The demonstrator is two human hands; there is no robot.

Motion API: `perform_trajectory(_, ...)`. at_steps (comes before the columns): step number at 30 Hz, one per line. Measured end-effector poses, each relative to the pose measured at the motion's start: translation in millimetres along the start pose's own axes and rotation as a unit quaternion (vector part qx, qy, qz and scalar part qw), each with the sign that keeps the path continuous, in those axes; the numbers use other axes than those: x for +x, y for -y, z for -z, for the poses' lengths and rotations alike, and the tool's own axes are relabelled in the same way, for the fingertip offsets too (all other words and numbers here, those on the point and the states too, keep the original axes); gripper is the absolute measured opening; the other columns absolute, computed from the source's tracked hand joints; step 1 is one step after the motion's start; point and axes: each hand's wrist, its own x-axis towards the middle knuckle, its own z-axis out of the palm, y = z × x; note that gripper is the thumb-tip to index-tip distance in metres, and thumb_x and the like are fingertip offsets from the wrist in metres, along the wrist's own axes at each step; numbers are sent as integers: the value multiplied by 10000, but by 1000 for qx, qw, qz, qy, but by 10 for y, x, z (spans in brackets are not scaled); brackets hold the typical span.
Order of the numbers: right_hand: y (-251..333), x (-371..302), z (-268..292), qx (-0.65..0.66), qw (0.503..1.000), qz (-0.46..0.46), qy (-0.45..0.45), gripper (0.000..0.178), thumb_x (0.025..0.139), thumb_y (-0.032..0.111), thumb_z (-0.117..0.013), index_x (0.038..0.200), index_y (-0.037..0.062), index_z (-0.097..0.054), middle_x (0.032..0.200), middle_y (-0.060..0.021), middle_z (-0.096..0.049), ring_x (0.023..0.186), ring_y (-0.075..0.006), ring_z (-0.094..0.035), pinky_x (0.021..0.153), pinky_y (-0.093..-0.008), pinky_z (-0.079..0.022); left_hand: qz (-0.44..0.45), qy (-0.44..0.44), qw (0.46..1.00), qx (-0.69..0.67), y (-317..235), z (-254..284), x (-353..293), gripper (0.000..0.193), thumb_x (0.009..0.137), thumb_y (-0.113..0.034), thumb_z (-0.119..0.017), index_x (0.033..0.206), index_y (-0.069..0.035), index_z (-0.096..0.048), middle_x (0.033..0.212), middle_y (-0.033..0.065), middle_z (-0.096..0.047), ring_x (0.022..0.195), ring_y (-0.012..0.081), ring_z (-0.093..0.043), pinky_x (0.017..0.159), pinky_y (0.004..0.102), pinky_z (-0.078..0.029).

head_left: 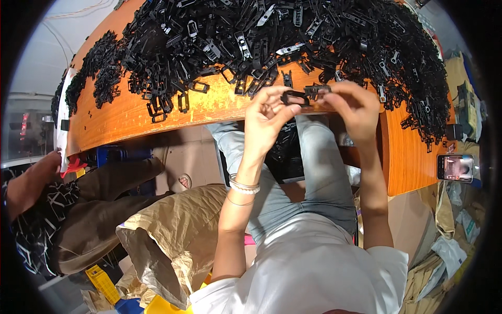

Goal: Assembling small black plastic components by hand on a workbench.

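Observation:
My left hand (269, 112) pinches a black rectangular plastic frame (294, 98) between thumb and fingers, just over the front edge of the wooden table. Close against it on the right, my right hand (355, 107) grips a smaller black plastic part (317, 92). The two parts are side by side; whether they touch I cannot tell. Beyond both hands rises a large heap of black plastic parts (251, 42), some showing grey inner pieces. A few loose black frames (182, 102) lie on the tabletop left of my hands.
The orange wooden table (120, 125) curves across the view. A phone (455, 168) stands at its right end. At the left sits another person (89, 214). A brown paper bag (172, 235) is by my left side, and paper and plastic bags (434, 267) lie at the lower right.

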Motion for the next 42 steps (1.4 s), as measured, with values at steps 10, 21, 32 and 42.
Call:
perform_trajectory(10,8,-171,-41,-109,975,195,18,124,676,-10,-624,799,-5,-645,999,-149,-572,872,-193,-521,645,-247,-397,-9,26,999,32,-82,-105,-148,355,698,132,-608,1020,34,-497,985,126,-589,899,154,-575,783,252,-477)
perform_trajectory(21,44,-219,-34,-117,979,168,20,141,671,66,-668,810,48,-656,1062,-117,-555,895,-203,-528,627,-250,-376,-21,51,998,37,-84,-116,-186,367,696,139,-601,1032,41,-492,1024,176,-577,942,214,-575,817,292,-478)
perform_trajectory(32,-98,-456,-55,-119,973,196,-18,108,719,43,-629,814,-8,-617,964,-116,-561,721,-131,-496,576,-215,-386,83,46,984,-148,76,-206,-211,218,790,35,-558,1004,36,-518,869,118,-615,744,168,-611,679,269,-502)
perform_trajectory(42,-223,-482,-163,-42,981,100,-158,81,777,-1,-558,832,-56,-579,840,-53,-545,644,-67,-482,536,-160,-367,-205,-125,753,612,292,-48,81,115,748,-76,-586,778,9,-516,811,155,-468,697,318,-505,542,389,-426)
